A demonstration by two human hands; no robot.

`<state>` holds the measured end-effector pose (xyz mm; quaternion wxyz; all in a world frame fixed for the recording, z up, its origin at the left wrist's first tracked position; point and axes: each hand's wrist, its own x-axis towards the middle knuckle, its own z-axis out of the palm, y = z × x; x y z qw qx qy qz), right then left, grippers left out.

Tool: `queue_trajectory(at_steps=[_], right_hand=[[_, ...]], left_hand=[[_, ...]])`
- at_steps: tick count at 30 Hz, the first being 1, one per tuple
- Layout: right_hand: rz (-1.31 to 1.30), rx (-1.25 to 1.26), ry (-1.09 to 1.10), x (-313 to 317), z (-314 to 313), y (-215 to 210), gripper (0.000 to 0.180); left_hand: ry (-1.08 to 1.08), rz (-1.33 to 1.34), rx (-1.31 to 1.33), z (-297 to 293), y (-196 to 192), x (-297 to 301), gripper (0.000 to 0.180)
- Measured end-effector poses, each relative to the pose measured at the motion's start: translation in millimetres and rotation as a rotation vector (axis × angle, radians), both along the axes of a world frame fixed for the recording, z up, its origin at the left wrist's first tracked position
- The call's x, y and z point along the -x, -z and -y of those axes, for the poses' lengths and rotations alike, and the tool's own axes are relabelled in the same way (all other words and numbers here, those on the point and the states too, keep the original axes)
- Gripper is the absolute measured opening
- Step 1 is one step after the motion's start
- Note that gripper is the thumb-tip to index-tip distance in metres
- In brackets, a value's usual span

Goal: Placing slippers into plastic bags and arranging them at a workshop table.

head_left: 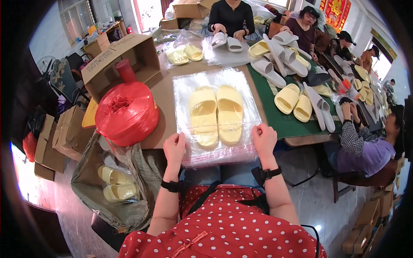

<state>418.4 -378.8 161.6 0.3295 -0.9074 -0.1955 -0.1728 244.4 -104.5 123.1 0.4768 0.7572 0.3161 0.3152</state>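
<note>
A pair of pale yellow slippers [230, 114] lies side by side inside a clear plastic bag [180, 101], toes toward the far side. Beneath it seems to be a stack of similar clear bags, with a pinkish strip along the near edge. At the bag's near left edge, my left hand [174, 148] is closed with fingertips pinching the plastic. My right hand [264, 138] pinches the opposite edge of the bag, a little higher up. The plastic is stretched between both hands at the table's near edge, and the slippers show through it.
Left on the table are a big red roll of plastic twine [127, 114] and an open cardboard box [120, 60]. A sack [146, 189] holding bagged yellow slippers [118, 184] hangs low left. Loose slippers [287, 99] cover the green mat [275, 124]; co-workers sit around.
</note>
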Motion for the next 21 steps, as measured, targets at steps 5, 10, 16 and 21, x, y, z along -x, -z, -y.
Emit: queue_trajectory(at_steps=[5,10,16,21], right_hand=[[0.486,-0.152,0.000,36.8,-24.5,-15.3,0.035],[0.413,-0.001,-0.593,74.9,-58.9,-19.0,0.054],[0.237,0.244,-0.630,71.5,-79.2,10.5,0.054],[0.240,0.272,-0.628,69.4,-79.9,16.7,0.050]], left_hand=[[-0.014,-0.014,-0.077,7.1,-13.8,3.1,0.037],[-0.010,0.046,-0.003,13.9,-24.7,3.0,0.036],[-0.099,0.012,-0.341,20.1,-25.1,7.0,0.020],[0.076,0.162,-0.861,53.8,-57.6,4.6,0.033]])
